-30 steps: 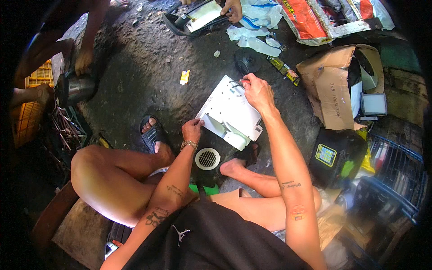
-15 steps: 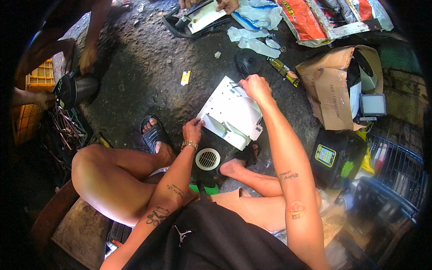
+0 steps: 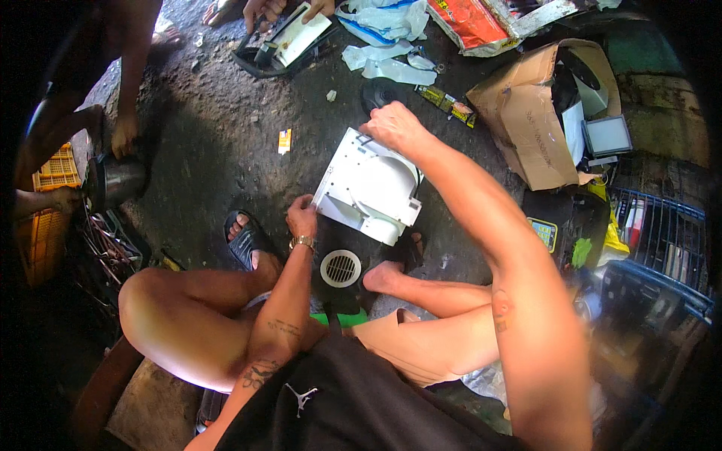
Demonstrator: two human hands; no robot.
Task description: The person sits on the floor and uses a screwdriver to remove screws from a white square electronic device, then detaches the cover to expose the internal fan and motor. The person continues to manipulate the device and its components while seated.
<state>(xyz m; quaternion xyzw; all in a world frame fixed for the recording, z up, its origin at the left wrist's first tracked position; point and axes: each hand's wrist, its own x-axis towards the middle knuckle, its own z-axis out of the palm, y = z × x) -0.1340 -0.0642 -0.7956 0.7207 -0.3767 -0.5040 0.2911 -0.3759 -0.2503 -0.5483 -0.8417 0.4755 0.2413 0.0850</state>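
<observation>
A white plastic housing (image 3: 353,173) with a round opening, small holes and a dark wire along its inside stands tilted on the ground before me. My left hand (image 3: 302,218) grips its left edge between thumb and fingers. My right hand (image 3: 392,126) is closed at its upper corner, knuckles up; dark thin pieces show beside the fingers, but what they grasp is hidden. A round white vent grille (image 3: 341,268) lies nearer to me, between my feet. Just beyond my right hand sits a round black part (image 3: 382,92).
A cardboard box (image 3: 505,113) with parts stands at the right, near a blue wire rack (image 3: 662,233). Clear plastic scraps (image 3: 391,64) lie at the far side. Another person's hands hold a white and black piece (image 3: 301,37); others at left handle a dark pot (image 3: 116,182) by an orange crate (image 3: 56,169).
My view has shifted, so the scene sits further left. My right hand has turned, knuckles up, still at the housing's upper corner. The left hand keeps its hold.
</observation>
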